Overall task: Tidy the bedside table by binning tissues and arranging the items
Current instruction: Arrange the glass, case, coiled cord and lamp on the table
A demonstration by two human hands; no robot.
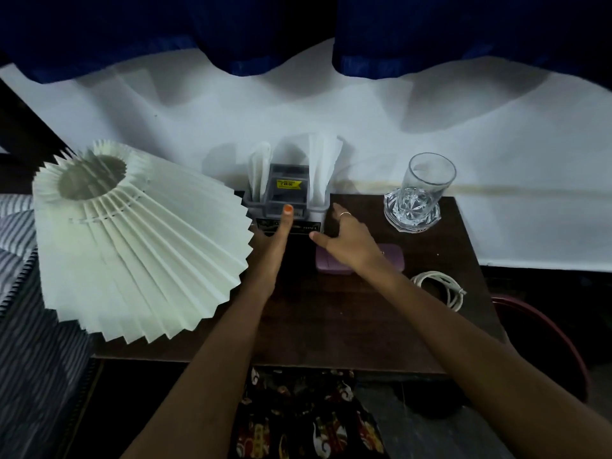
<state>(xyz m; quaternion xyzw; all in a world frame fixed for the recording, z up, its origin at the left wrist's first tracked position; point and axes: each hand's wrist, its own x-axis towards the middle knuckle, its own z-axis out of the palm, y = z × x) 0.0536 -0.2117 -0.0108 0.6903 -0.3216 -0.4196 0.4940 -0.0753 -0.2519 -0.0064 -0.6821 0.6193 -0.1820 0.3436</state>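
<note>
Grey tissue holder (287,193) at back edge of dark wooden bedside table (347,319), flanked by both hands: left hand (276,240) thumb pressed on its front, right hand (344,238) spread against its side. Glass (427,183) or lampshade (139,240) could be knocked if holder is slid carelessly. Purple case (392,256), coiled cable (443,286) nearby; white wall, blue curtains behind

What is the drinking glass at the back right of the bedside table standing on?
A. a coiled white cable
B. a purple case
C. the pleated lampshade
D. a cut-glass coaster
D: the empty glass stands upright on a cut-glass coaster, while the purple case and the coiled white cable lie apart from it, nearer the person.
</note>
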